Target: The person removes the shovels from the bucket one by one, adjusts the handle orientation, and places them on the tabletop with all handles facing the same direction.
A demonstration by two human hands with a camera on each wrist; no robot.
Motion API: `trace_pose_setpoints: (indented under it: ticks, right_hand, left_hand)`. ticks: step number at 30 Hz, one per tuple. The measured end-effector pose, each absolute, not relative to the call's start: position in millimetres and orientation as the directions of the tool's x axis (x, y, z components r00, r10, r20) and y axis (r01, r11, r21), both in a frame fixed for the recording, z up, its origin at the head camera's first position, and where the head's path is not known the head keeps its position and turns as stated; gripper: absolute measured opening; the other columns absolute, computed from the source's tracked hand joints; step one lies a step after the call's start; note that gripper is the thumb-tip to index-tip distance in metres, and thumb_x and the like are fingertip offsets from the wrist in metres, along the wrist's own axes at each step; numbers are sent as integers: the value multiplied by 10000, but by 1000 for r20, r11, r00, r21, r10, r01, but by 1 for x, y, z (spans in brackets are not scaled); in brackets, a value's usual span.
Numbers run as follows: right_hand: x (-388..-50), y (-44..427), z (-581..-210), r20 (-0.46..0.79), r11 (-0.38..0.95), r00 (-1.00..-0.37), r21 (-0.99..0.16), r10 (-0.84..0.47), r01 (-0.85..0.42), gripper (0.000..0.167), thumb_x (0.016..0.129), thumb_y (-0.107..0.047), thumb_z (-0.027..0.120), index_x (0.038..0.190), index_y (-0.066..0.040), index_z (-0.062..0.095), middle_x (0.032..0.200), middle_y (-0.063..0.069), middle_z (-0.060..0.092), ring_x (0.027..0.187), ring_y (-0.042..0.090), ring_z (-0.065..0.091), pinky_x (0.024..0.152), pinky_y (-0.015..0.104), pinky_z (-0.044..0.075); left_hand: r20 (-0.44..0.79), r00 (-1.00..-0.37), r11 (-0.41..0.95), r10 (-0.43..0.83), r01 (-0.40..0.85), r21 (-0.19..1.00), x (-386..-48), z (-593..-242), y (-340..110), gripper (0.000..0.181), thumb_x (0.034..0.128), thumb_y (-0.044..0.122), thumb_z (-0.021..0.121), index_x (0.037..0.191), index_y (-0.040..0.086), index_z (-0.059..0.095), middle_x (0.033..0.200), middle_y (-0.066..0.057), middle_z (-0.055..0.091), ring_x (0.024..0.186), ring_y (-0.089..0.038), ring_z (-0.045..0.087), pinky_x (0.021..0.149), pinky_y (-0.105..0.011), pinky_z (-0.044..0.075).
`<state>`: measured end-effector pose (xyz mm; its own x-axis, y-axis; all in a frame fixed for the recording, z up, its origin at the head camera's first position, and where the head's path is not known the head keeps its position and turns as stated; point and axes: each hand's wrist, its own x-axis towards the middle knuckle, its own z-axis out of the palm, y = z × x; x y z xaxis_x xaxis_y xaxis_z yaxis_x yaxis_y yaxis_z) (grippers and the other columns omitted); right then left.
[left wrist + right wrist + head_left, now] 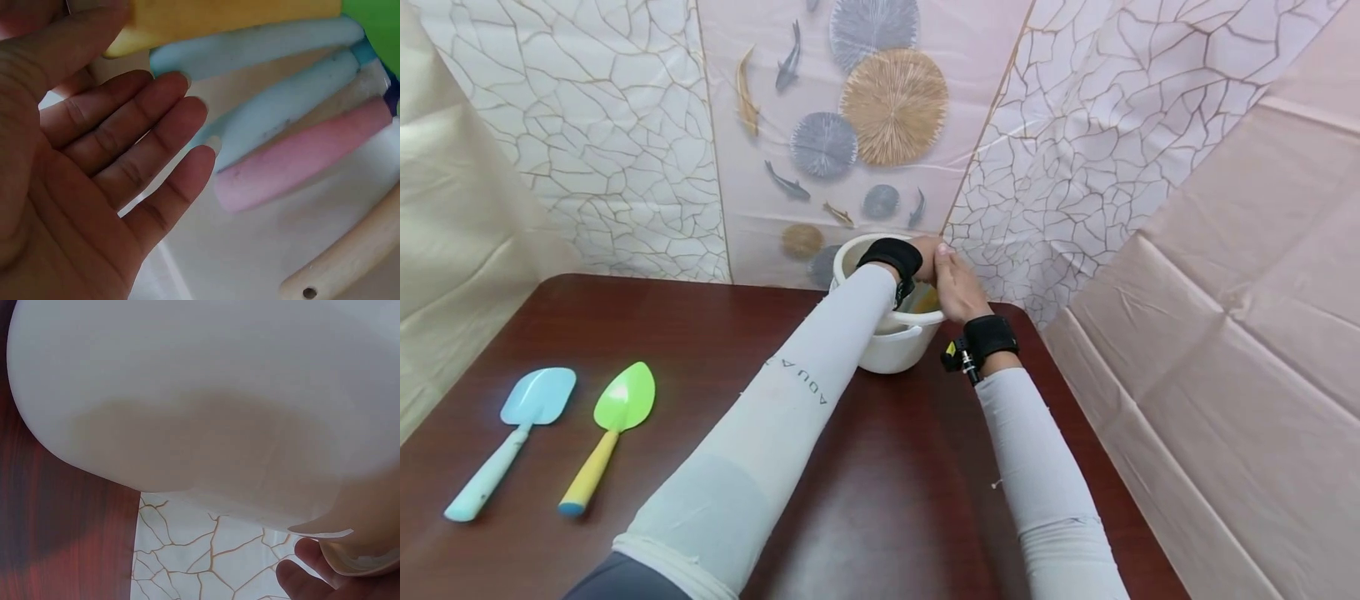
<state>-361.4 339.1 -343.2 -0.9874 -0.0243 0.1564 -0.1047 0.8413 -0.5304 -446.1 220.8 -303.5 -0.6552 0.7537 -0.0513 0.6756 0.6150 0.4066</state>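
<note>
A white bucket (pixel 891 354) stands at the table's back edge. My left hand (pixel 927 257) reaches over its rim; in the left wrist view this hand (pixel 106 144) has its fingers extended and slightly bent, palm showing. Beside the fingertips lie a yellow handle (pixel 237 17), two light blue handles (pixel 262 47) (pixel 287 103), a pink handle (pixel 300 156) and a beige handle with a hole (pixel 344 256). My right hand (pixel 961 287) holds the bucket's right rim; in the right wrist view its fingertips (pixel 306 575) show outside by the rim (pixel 362 565).
On the left of the dark red table (pixel 700 333) lie a light blue trowel (pixel 538 397) and a green trowel with a yellow handle (pixel 625 398), side by side. Patterned cloth (pixel 625 167) hangs behind the table, and beige cloth (pixel 1247 375) runs along its right side.
</note>
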Motion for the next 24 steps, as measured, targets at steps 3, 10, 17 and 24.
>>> trace_pose_setpoints:
  ticks: [3,10,17,24]
  right_hand:
    - [-360,337,-342,165,828,-986,-550,-19,-108,946,1007,-717,-45,1652,-84,235,1661,189,328,1521,393,334,1241,541,275]
    - [-360,336,-344,168,832,-986,-545,-12,-103,924,1029,-683,-39,1626,-65,300,1592,205,401,1467,388,390,1219,537,308]
    - [-361,337,-345,160,834,-987,-543,-9,-96,899,1036,-665,-44,1648,-72,245,1665,193,319,1530,390,321,1257,523,256]
    - [-360,337,-344,150,844,-989,-528,-12,-90,907,1022,-674,-74,1661,-84,180,1724,152,211,1589,365,214,1289,504,188]
  left_hand:
    - [-63,-662,611,747,645,459,-450,-306,220,200,949,90,698,1141,44,730,910,-54,678,730,-171,596,680,-273,520]
    - [-115,-685,614,720,550,566,-460,-316,229,93,969,-6,659,1035,18,721,727,-28,609,675,-164,590,657,-269,518]
    - [-90,-711,629,697,546,554,-466,-321,234,156,929,-42,687,1060,21,743,655,-20,610,606,-157,586,602,-265,506]
    - [-141,-670,618,729,556,556,-457,-311,224,150,936,-37,617,1026,22,721,707,-52,637,612,-182,618,619,-292,534]
